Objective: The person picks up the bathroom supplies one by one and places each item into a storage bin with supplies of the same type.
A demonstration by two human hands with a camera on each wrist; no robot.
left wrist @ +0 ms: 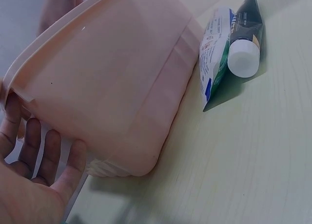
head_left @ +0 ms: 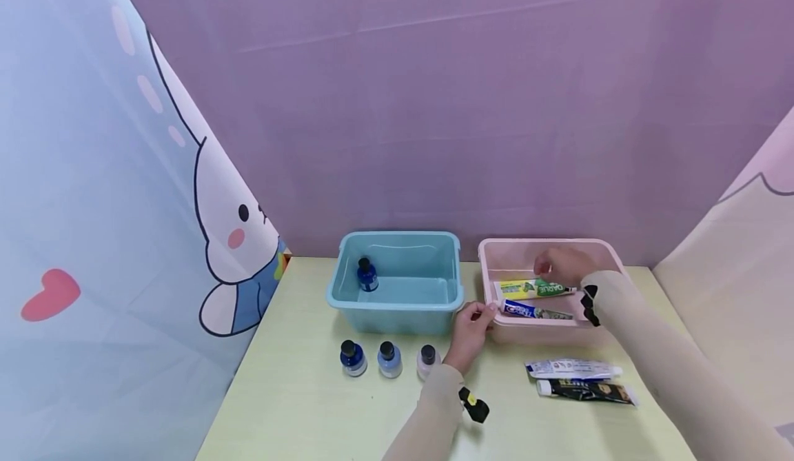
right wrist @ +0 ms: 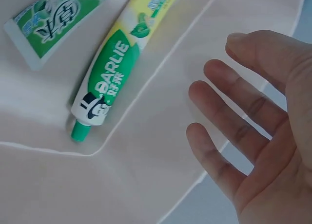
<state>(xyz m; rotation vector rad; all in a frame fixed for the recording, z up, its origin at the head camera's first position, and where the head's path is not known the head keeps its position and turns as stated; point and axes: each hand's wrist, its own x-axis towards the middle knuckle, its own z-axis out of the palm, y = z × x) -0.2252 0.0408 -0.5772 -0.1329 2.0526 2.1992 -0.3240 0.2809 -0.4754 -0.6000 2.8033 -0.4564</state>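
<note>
At the pink bin's (head_left: 540,335) near left corner, my left hand (head_left: 469,333) grips the rim, with fingers tucked under the lip in the left wrist view. My right hand (head_left: 564,266) is over the inside of the bin, its fingers (right wrist: 234,121) loosely extended and holding nothing. Beneath it lies a green and yellow toothpaste tube (right wrist: 112,73) with a green cap. Nearer the front wall, a blue and green toothpaste tube (head_left: 536,311) lies in the same bin.
A blue bin (head_left: 397,318) stands to the left, holding a dark blue bottle (head_left: 367,275). Before it stand a dark blue bottle (head_left: 353,360), a light blue bottle (head_left: 389,361) and a pale bottle (head_left: 428,361). A white tube (head_left: 571,369) and a black tube (head_left: 586,391) lie before the pink bin.
</note>
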